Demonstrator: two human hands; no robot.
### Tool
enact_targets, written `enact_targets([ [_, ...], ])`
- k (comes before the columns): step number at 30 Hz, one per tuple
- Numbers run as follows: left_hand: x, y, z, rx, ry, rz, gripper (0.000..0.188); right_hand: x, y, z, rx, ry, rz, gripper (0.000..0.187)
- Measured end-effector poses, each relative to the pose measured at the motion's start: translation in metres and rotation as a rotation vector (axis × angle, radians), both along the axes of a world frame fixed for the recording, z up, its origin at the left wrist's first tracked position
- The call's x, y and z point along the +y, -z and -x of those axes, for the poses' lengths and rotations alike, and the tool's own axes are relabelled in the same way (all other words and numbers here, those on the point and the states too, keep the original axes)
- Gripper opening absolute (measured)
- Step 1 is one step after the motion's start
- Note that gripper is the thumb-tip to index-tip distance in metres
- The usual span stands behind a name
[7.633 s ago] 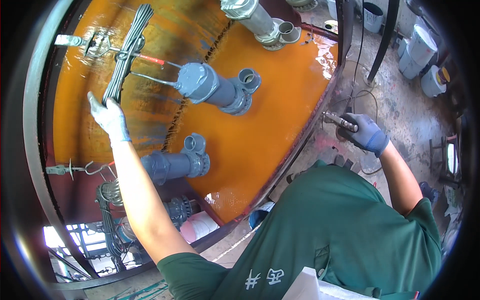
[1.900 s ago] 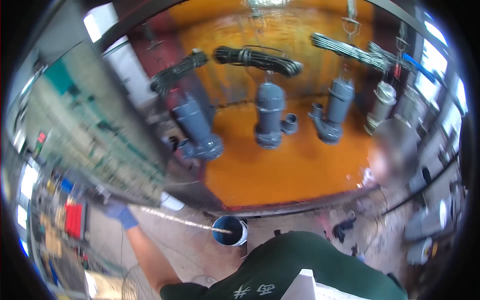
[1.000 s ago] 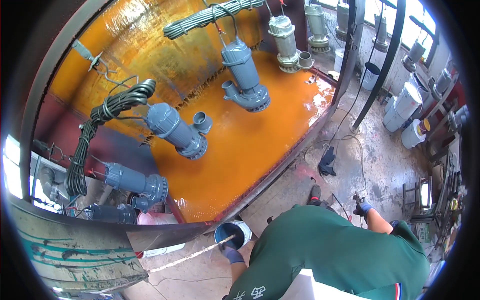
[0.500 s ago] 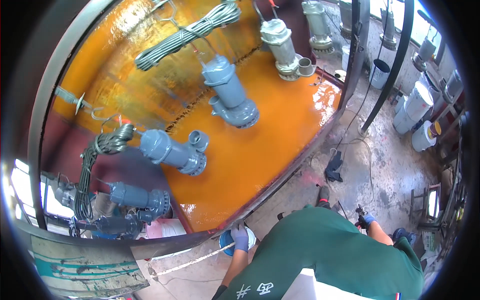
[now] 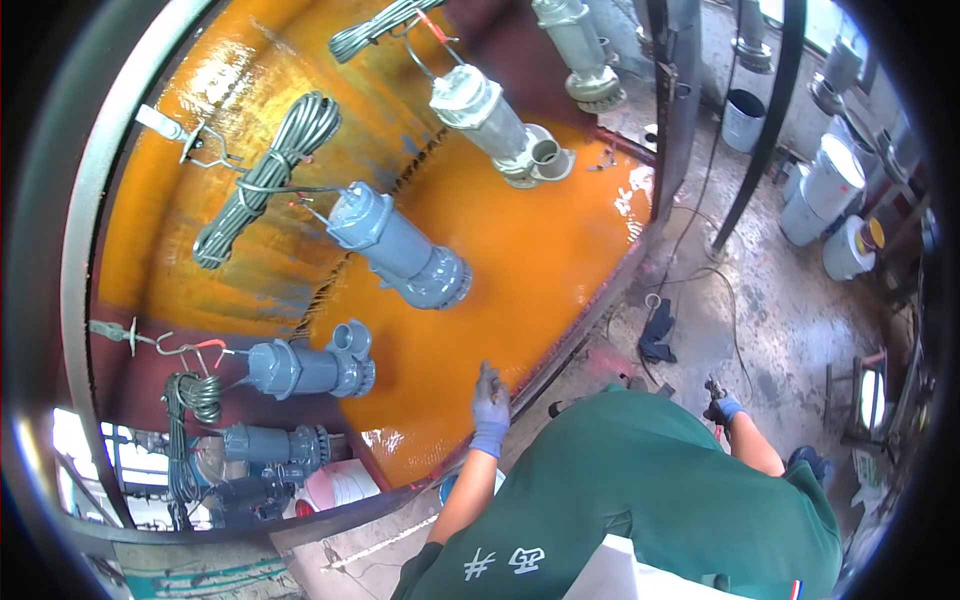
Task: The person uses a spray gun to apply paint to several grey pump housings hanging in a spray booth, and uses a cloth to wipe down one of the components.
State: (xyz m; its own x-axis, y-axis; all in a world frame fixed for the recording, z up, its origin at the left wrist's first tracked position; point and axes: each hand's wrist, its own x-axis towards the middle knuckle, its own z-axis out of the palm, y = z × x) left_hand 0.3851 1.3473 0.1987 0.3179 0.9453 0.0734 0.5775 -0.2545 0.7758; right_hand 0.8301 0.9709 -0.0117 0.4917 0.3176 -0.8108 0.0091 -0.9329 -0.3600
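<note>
My left hand (image 5: 489, 412), in a grey-blue glove, reaches forward over the near edge of the orange-lined booth (image 5: 540, 270). Its fingers are stretched out and it holds nothing I can see. Nearest to it hang blue-grey submersible pumps: one pump (image 5: 400, 250) tilted ahead, another pump (image 5: 305, 370) lying nearly level to the left. My right hand (image 5: 726, 408), gloved too, is out at my right side, closed around a small dark spray gun (image 5: 713, 388). A pale grey pump (image 5: 490, 120) hangs farther back.
Coiled cables (image 5: 268, 180) hang beside the pumps. A dark upright post (image 5: 765, 140) stands at the right, near white buckets (image 5: 825, 190). A hose (image 5: 738, 330) and a dark cloth (image 5: 657, 332) lie on the floor. A pink bucket (image 5: 335, 487) sits at the near left.
My left hand has left the booth's near rim above the bucket and moved forward and up. The hanging pumps now appear farther left and turned. The right hand still grips the spray gun.
</note>
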Motion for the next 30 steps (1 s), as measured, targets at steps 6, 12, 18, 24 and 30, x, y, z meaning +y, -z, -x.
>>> enact_targets([
  [6, 0.035, -0.018, -0.027, 0.006, -0.037, -0.169, 0.04, 0.007, 0.013, -0.035, 0.088, -0.166, 0.046, 0.085],
  [12, 0.135, -0.26, -0.039, -0.124, -0.233, -0.865, 0.048, 0.008, 0.028, -0.053, 0.104, -0.25, 0.11, 0.089],
  [18, 0.221, -0.39, 0.01, 0.223, -0.478, -1.234, 0.053, 0.009, 0.073, -0.056, 0.036, 0.042, 0.011, 0.057],
  [24, 0.274, -0.405, 0.007, -0.05, -0.438, -1.019, 0.06, 0.003, 0.097, -0.035, -0.089, 0.217, -0.068, 0.063],
  [30, 0.285, -0.407, 0.026, -0.481, -0.431, -0.54, 0.068, 0.018, 0.051, -0.027, -0.008, 0.044, 0.005, 0.042],
])
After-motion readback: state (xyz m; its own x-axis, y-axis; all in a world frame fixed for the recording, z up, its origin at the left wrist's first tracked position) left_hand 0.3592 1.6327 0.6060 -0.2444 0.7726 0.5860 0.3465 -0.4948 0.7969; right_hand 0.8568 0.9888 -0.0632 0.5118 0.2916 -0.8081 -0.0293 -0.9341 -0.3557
